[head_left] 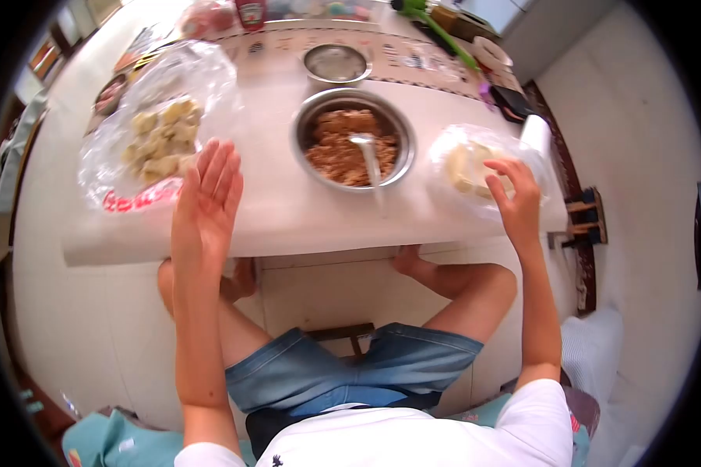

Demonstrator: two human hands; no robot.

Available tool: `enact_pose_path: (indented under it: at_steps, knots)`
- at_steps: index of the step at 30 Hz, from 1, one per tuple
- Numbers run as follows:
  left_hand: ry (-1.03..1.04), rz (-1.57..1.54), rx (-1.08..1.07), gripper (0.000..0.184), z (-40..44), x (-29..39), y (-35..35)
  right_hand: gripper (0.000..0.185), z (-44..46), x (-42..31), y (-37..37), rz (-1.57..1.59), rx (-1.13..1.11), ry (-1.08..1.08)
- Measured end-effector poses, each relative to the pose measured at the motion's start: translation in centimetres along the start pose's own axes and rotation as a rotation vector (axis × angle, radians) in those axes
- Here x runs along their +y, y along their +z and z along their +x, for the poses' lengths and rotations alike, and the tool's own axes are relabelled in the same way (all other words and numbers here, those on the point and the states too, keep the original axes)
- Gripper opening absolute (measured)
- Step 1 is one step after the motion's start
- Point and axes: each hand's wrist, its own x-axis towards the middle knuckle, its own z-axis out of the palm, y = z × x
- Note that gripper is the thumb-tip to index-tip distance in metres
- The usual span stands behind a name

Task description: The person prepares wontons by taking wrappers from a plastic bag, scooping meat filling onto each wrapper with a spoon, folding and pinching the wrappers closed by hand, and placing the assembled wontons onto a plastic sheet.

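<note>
My left hand [210, 191] is raised at the table's front edge, palm up with the fingers stretched out together and nothing on it. Beside it lies a clear plastic bag [218, 74] with pale wrapped dumplings [163, 140] on it. My right hand [519, 194] hovers over a stack of pale dough wrappers [463, 167] in a clear bag; its thumb and forefinger are apart and bent. Whether the fingertips touch the wrappers I cannot tell. Between my hands stands a steel bowl [296, 140] of brown minced filling [339, 152], with a light-coloured spoon [368, 156] in it.
Behind the filling stands a smaller metal bowl [336, 64] with liquid-looking contents. A red bottle [251, 14] and a patterned mat [288, 47] are farther back. A white roll [535, 134] and a black item [512, 103] lie at the right edge.
</note>
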Motion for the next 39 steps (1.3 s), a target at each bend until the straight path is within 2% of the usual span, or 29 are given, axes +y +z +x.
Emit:
enact_pose_path:
  at_steps: [2,4,7,11,14,17,23,26,29,32,35,39]
  knots:
    - [-0.060,0.096,-0.106,0.048,-2.0,-1.7,1.0,0.019,0.6,2.7,0.7,-0.009,-0.039,0.054]
    - [-0.123,0.126,-0.110,0.045,-3.1,-3.5,1.8,0.016,1.2,3.4,1.6,0.010,-0.106,0.025]
    - [-0.192,0.163,-0.091,0.042,-4.2,-5.2,2.6,0.014,1.6,3.2,1.9,0.057,-0.247,0.128]
    - [-0.246,0.146,-0.111,0.040,-4.9,-6.3,2.3,0.018,1.9,6.2,2.1,0.236,-0.208,0.180]
    - [-0.260,0.144,-0.105,0.039,-5.2,-6.8,2.5,0.019,2.1,4.1,1.9,0.025,-0.262,0.040]
    - [-0.267,0.129,-0.152,0.038,-5.3,-7.2,2.5,0.022,2.1,3.4,2.6,-0.085,-0.219,-0.037]
    - [-0.281,0.127,-0.156,0.037,-5.8,-7.5,2.3,0.020,2.4,3.9,2.1,0.223,-0.286,0.172]
    - [-0.295,0.117,-0.182,0.036,-5.9,-7.7,2.3,0.017,2.5,5.5,2.5,0.340,-0.263,0.180]
    - [-0.308,0.164,-0.138,0.038,-6.1,-7.9,2.7,0.014,2.8,4.7,2.2,0.251,-0.300,0.118]
    - [-0.313,0.112,-0.187,0.036,-6.1,-8.1,2.4,0.013,3.2,3.5,2.0,0.164,-0.291,0.075]
    - [-0.322,0.117,-0.191,0.035,-6.4,-8.1,2.7,0.016,3.1,4.1,2.3,0.132,-0.226,0.073]
    - [-0.343,0.140,-0.177,0.035,-6.6,-8.3,2.4,0.018,2.6,5.9,2.4,0.360,-0.202,0.319]
